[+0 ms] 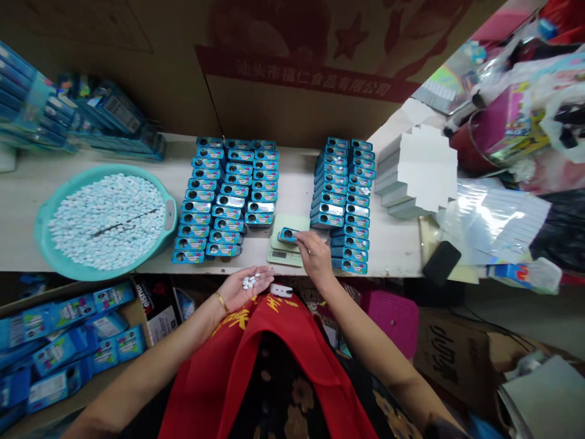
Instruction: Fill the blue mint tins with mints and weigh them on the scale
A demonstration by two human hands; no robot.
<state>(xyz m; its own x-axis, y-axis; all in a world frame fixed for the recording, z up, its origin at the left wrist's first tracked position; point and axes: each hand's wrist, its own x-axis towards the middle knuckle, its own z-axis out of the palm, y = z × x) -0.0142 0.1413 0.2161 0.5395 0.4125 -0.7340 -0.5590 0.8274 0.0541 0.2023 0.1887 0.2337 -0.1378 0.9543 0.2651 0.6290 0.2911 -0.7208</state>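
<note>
Blue box (287, 235) in question: at the scale (278, 255), near the middle of the desk's (397, 262) front edge; whether it bears on the plate, I cannot tell. Nearest, just off that edge, the left hand (241, 289) lies palm up, fingers spread, with loose white tablets (250, 281) in it. A tilt or a knock could roll them onto the red apron (203, 366). The right hand (315, 253) pinches the box's right end between thumb and fingers; a one-ended hold might let the box twist or tip, and pressing down could falsify a weighing. The right block of boxes (356, 231) comes close to the front edge beside that hand, so a sideways swing might topple its nearest ones.

Counts, near to far: roughly eight tablets in the palm, some overlapping; one pinched box; one scale; one basin (43, 235) of tablets, too many to count, toward the desk's left end. The right block has two columns, about nine and thirteen; the left block (194, 219) three, about eleven, ten and eight. One large carton (283, 116) stands along the back edge.
</note>
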